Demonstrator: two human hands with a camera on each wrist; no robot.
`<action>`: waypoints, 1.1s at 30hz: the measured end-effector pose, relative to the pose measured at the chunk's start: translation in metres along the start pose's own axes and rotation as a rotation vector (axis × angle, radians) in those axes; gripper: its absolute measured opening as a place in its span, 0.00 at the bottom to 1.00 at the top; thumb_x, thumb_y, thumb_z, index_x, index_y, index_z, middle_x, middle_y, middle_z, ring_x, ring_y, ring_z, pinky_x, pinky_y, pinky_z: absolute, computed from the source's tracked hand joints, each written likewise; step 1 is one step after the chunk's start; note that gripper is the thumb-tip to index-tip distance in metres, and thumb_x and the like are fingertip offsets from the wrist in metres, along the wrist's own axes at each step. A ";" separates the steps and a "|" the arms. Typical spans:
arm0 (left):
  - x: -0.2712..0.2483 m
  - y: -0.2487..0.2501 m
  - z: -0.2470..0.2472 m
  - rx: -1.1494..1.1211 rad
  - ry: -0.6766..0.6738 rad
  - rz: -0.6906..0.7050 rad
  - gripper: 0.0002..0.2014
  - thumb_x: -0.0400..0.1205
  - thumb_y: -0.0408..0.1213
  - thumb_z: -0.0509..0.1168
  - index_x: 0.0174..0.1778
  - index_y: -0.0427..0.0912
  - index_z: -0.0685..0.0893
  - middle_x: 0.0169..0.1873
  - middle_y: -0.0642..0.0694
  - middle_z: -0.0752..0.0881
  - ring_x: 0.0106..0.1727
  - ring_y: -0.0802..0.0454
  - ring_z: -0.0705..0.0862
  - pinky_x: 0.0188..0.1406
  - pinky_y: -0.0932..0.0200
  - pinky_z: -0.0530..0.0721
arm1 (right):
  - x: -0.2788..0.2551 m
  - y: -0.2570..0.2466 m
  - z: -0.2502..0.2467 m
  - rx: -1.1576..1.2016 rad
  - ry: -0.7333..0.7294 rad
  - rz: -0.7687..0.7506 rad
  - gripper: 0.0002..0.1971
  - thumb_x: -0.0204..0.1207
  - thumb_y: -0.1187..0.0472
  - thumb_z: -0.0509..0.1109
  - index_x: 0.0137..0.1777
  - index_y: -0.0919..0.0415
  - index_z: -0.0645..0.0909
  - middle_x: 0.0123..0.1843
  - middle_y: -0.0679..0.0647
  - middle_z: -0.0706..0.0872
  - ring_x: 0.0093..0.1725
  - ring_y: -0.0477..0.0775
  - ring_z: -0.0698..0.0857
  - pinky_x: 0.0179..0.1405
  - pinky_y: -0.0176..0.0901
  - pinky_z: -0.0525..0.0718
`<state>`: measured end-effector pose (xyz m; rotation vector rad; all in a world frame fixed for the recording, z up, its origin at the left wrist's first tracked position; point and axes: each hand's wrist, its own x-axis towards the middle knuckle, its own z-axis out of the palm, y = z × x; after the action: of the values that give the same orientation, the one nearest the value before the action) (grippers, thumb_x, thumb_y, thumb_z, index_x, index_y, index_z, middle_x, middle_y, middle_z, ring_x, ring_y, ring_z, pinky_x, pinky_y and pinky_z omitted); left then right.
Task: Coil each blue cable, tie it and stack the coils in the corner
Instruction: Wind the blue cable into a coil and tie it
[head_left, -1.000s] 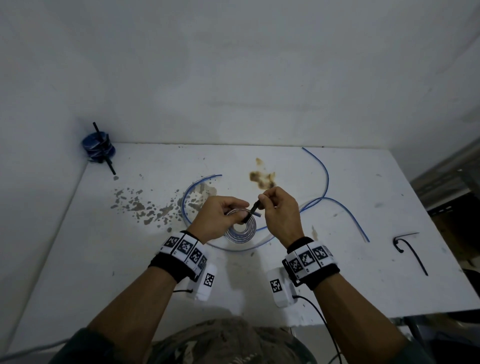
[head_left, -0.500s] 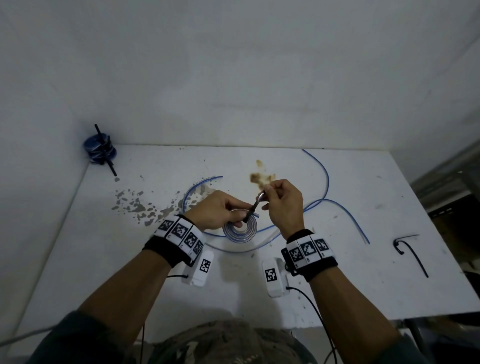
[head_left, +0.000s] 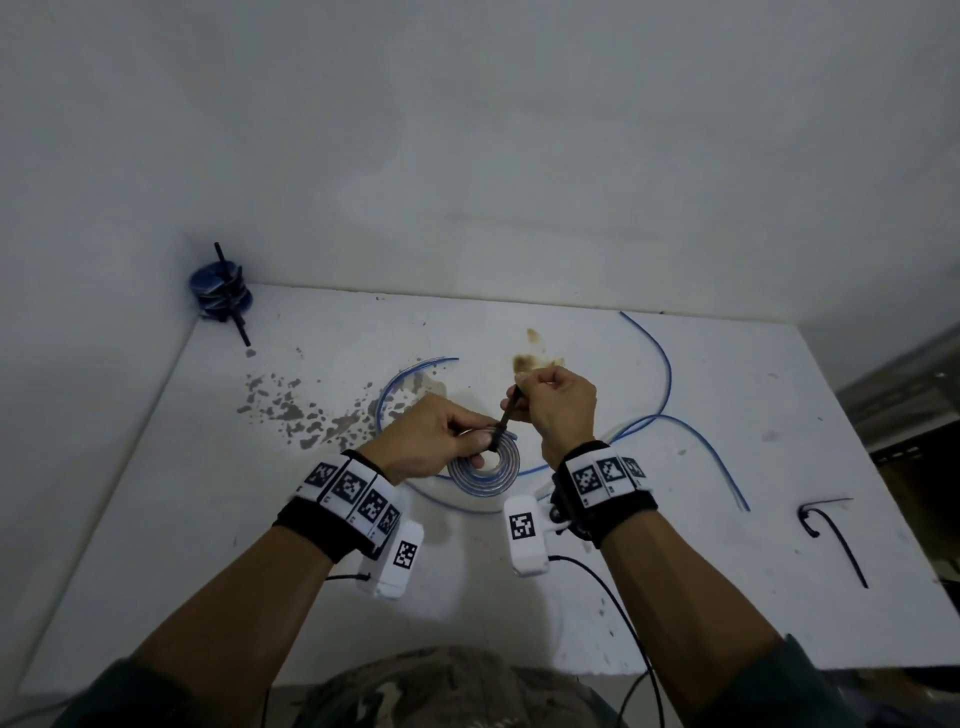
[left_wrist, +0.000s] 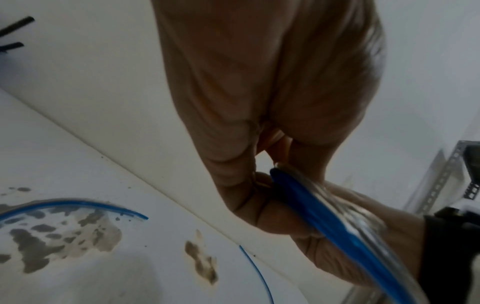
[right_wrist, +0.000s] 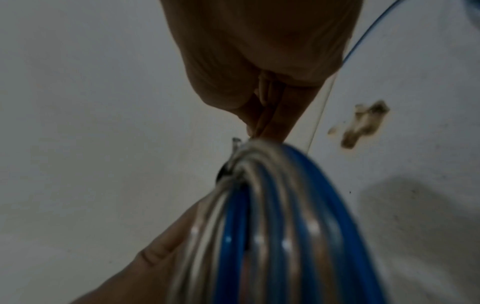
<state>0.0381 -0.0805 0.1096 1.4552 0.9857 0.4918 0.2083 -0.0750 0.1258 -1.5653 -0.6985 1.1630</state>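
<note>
A small blue cable coil (head_left: 485, 470) is held just above the white table (head_left: 208, 545), near its middle. My left hand (head_left: 441, 441) grips the coil's upper edge; the left wrist view shows the blue coil (left_wrist: 337, 224) pinched between thumb and fingers. My right hand (head_left: 558, 400) pinches the free end of a black tie (head_left: 506, 421) that runs from the coil up to its fingers. In the right wrist view the coil (right_wrist: 272, 236) fills the lower half, with the tie's loop cinched at its top. A stack of tied blue coils (head_left: 221, 288) sits in the back left corner.
Loose blue cables (head_left: 667, 395) curve over the table behind and right of my hands, one arc (head_left: 395, 384) to the left. A spare black tie (head_left: 836, 535) lies near the right edge. Grey and brown stains (head_left: 291, 410) mark the surface. White walls close the back and left.
My right hand has drawn the black tie up and away from the coil. Both hands and the coil have shifted slightly farther from me.
</note>
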 end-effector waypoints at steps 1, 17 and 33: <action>0.000 -0.001 -0.005 0.004 0.013 -0.001 0.11 0.83 0.26 0.68 0.58 0.39 0.90 0.49 0.37 0.92 0.37 0.53 0.88 0.52 0.53 0.88 | 0.002 -0.001 0.004 -0.002 -0.042 -0.011 0.04 0.80 0.72 0.69 0.44 0.69 0.78 0.31 0.62 0.85 0.23 0.54 0.86 0.25 0.44 0.87; 0.013 -0.017 -0.052 -0.295 0.349 -0.041 0.16 0.74 0.22 0.75 0.57 0.35 0.90 0.46 0.38 0.92 0.53 0.33 0.90 0.59 0.38 0.85 | 0.022 -0.007 0.045 -0.222 -0.401 -0.025 0.02 0.75 0.69 0.77 0.45 0.69 0.89 0.36 0.59 0.91 0.33 0.51 0.89 0.36 0.43 0.88; 0.028 -0.019 -0.075 -0.212 0.536 -0.041 0.10 0.80 0.34 0.73 0.56 0.37 0.90 0.43 0.46 0.93 0.44 0.57 0.91 0.50 0.61 0.87 | 0.039 0.000 0.093 -0.277 -0.377 -0.052 0.05 0.77 0.64 0.76 0.45 0.67 0.90 0.40 0.59 0.91 0.38 0.51 0.88 0.38 0.44 0.87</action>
<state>-0.0114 -0.0157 0.0967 1.1291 1.3331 0.9566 0.1366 -0.0057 0.1120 -1.5545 -1.1836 1.3839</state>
